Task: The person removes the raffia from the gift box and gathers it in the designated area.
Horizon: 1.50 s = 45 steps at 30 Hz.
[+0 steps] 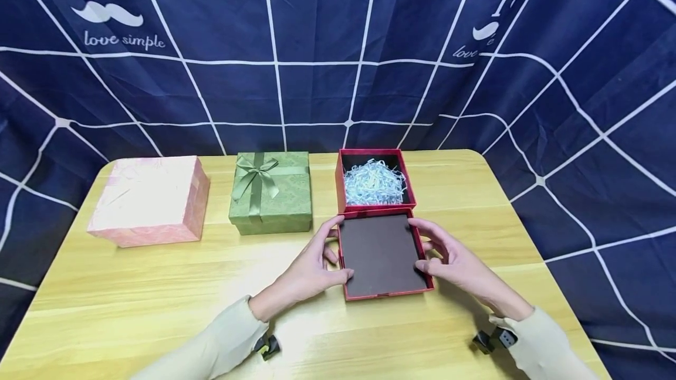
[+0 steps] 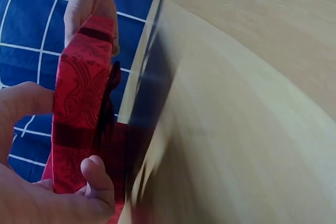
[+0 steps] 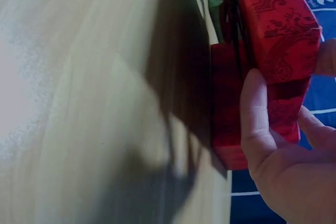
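Note:
Both hands hold a red patterned box lid (image 1: 384, 255) by its two sides, its dark inside facing up toward the head camera. My left hand (image 1: 317, 261) grips the left side, thumb over the near part of the rim. On the opposite side my right hand (image 1: 449, 254) grips the lid in the same way. A dark ribbon bow (image 2: 107, 103) hangs on the lid's underside, over the tabletop in the left wrist view. Just behind the lid stands the open red box (image 1: 341, 183), with pale blue shredded paper (image 1: 375, 183) inside.
A green gift box (image 1: 285, 198) with a ribbon bow stands left of the red box. Farther left is a pink box (image 1: 153, 192). All stand on a light wooden table (image 1: 185, 292). A dark blue curtain (image 1: 317, 92) with white lines hangs behind and at the sides.

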{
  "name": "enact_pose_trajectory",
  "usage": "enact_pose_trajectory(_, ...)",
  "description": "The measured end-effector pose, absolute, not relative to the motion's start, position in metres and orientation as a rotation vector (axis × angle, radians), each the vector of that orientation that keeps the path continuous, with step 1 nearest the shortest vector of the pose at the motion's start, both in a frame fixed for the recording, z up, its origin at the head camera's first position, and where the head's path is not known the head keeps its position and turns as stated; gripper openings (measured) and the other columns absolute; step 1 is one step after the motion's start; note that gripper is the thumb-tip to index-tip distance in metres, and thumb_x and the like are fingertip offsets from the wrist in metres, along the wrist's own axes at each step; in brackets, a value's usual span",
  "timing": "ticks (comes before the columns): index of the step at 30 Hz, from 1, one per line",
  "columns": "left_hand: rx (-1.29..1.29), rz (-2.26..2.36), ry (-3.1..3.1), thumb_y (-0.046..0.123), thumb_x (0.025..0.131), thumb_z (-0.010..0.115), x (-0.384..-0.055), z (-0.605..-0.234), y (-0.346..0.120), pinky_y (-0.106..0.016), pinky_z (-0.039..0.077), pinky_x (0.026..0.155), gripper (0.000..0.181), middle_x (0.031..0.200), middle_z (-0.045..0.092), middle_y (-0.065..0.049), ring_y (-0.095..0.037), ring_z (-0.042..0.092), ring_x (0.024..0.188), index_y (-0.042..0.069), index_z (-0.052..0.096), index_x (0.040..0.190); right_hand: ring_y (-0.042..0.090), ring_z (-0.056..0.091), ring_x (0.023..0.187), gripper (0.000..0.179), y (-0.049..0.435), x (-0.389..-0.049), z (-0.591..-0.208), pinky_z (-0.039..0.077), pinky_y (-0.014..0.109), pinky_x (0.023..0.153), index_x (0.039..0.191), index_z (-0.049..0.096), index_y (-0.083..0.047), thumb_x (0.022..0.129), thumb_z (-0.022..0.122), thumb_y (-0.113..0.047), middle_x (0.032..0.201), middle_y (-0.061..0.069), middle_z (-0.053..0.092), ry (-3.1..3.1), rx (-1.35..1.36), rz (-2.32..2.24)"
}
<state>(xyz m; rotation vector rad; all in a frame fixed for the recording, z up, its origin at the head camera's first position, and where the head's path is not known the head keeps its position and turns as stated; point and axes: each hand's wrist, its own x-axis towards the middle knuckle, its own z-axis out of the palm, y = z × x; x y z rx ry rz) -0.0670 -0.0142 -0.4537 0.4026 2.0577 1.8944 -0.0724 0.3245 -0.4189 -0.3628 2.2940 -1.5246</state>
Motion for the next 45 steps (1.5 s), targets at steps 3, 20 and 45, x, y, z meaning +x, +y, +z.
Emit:
enact_pose_trajectory(3,0.452,1.864,2.097,0.003,0.084,0.087,-0.068,-0.460,-0.012,-0.027,0.052,0.059,0.104,0.149,0.051,-0.021,-0.023,0.060,0.083,0.019,0.031,0.171,0.028,0.064,0.119,0.079,0.326,-0.075,-0.424,0.059,0.031,0.093,0.168,0.039,-0.012,0.099,0.074,0.002,0.159,0.020,0.044,2.242,-0.372,-1.543)
enact_pose_trajectory(20,0.540,1.778,2.097,0.000,0.082,0.082,-0.065,-0.474,-0.003,-0.026,0.058,0.066,0.116,0.151,0.044,-0.023,-0.014,0.063,0.078,0.013,0.014,0.176,0.036,0.062,0.116,0.082,0.329,-0.078,-0.442,0.058,0.033,0.083,0.168,0.039,-0.016,0.097,0.075,0.002,0.150,0.022,0.052,2.305,-0.315,-1.413)
enact_pose_trajectory(45,0.544,1.709,2.150,0.007,0.087,0.084,-0.065,-0.477,-0.005,-0.026,0.059,0.071,0.106,0.180,0.010,-0.019,-0.012,0.065,0.082,0.011,0.024,0.175,0.041,0.050,0.137,0.070,0.328,-0.075,-0.448,0.053,0.030,0.101,0.165,0.044,-0.014,0.102,0.073,-0.009,0.164,0.016,0.044,2.360,-0.299,-1.390)
